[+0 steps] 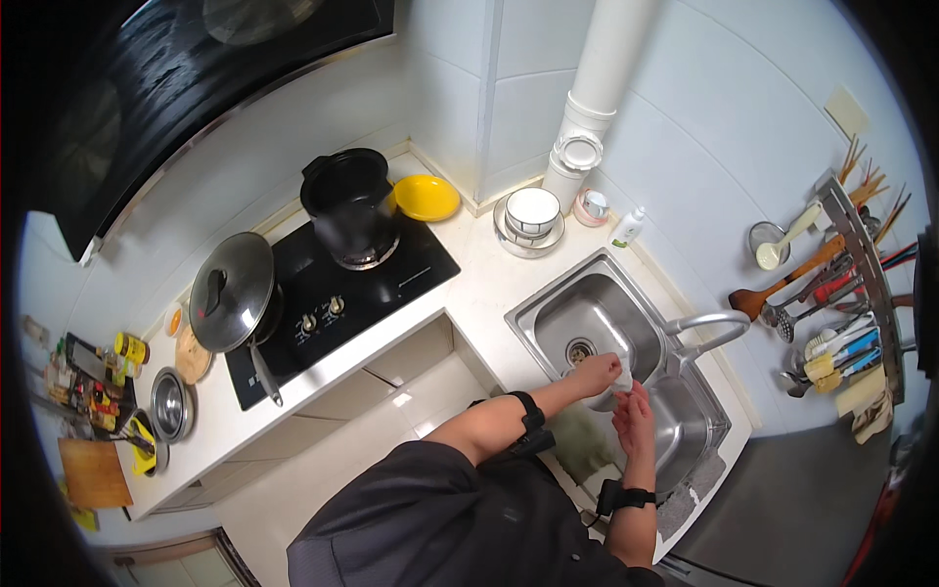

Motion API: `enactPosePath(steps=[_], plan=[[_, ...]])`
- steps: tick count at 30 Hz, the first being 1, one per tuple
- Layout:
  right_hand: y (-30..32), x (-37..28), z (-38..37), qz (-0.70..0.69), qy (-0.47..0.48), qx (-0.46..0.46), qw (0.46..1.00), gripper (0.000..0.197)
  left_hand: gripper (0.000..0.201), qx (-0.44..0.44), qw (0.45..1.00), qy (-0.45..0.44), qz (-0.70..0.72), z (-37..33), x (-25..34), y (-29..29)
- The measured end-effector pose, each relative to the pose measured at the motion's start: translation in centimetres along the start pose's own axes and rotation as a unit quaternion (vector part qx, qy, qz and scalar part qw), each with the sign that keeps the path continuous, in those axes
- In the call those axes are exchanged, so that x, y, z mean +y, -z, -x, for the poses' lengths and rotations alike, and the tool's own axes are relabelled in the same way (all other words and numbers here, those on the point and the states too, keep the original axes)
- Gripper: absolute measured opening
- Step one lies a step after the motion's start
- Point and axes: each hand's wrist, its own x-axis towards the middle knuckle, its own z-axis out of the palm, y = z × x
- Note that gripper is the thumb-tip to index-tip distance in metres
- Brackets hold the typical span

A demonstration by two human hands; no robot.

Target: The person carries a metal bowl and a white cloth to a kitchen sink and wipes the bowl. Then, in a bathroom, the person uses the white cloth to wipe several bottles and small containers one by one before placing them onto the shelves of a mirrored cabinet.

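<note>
Both of my hands are raised over the double-bowl steel sink [524, 318], close together. My left hand [595, 376] is closed, its fingers pinching a small crumpled white piece [624, 378] that looks like thin tissue or cloth. From below, my right hand [634, 419] meets the same piece, thumb and fingertips drawn together at its lower edge. The tap [709, 321] curves in from the right of the sink, beyond my hands. Under my left hand, a drain strainer [581, 350] shows in the far bowl.
Left of the sink are a black hob [416, 269], a lidded pan [233, 293], a black pot [347, 186] and a yellow plate [426, 199]. Stacked bowls [533, 212] and a white bottle [628, 227] stand behind the sink. A utensil rack [863, 230] hangs on the right wall.
</note>
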Motion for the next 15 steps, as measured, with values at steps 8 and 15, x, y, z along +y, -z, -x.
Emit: enactPosePath(steps=[8,15], plan=[[-0.4,2.2,1.9,-0.026,0.052,-0.051,0.997,0.025,0.025,0.007,0.999,-0.004,-0.047,7.6,3.7,-0.1],[-2.7,4.7,1.2,-0.056,-0.004,-0.067,0.996,0.014,0.028,0.217,0.968,0.115,0.053,10.3,4.8,3.4]])
